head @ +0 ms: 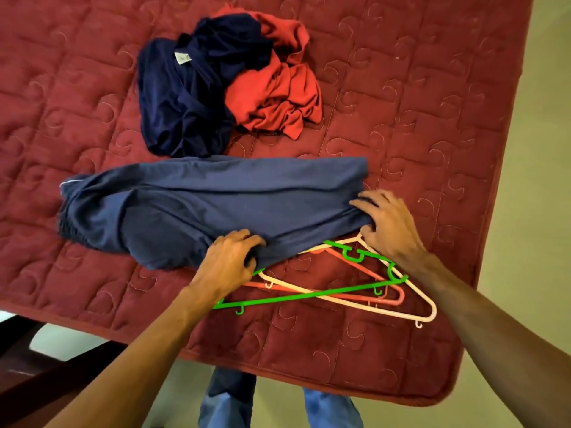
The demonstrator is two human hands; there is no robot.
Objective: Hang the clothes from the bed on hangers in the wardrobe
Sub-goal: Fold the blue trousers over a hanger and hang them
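Observation:
A blue pair of trousers [200,208] lies folded lengthwise across the red quilted bed [77,97]. My left hand [230,261] grips its near edge, fingers curled into the cloth. My right hand [387,223] grips the trousers' right end. Three plastic hangers lie stacked just below the cloth: a green hanger [309,296], a white hanger [401,315] and a pink hanger [398,296], their tops partly under the trousers and my right hand. Farther back sit a crumpled navy garment [185,97] and a crumpled red garment [278,91].
The bed's near edge and rounded corner [432,393] run along the bottom right, with pale floor [540,196] beyond. Dark wooden furniture [37,375] stands at the lower left. My legs in blue jeans [228,400] are by the bed edge.

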